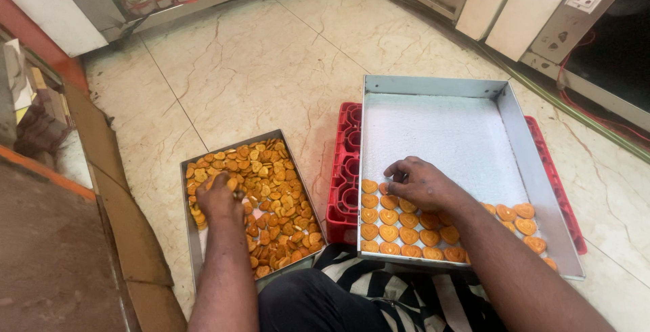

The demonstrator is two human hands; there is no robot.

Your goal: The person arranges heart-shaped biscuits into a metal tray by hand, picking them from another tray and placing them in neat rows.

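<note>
Heart-shaped biscuits being laid in rows, loose tray to large tray.

Keep your rows tight in the large steel tray (pixel 514 142) on its red crate (pixel 345 190); your right hand (pixel 423 184) presses fingertips-down on the placed biscuits (pixel 406 227), gripping nothing visible. Your left hand (pixel 218 196) closes over loose biscuits (pixel 277 203) in the smaller tray (pixel 191 237). Your right forearm hides part of the rows.

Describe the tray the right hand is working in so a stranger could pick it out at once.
On the marble floor, find the red plastic crate. The large metal tray rests on it, under the right hand. Unlike the heaped smaller tray, its heart-shaped biscuits lie in rows.
</note>
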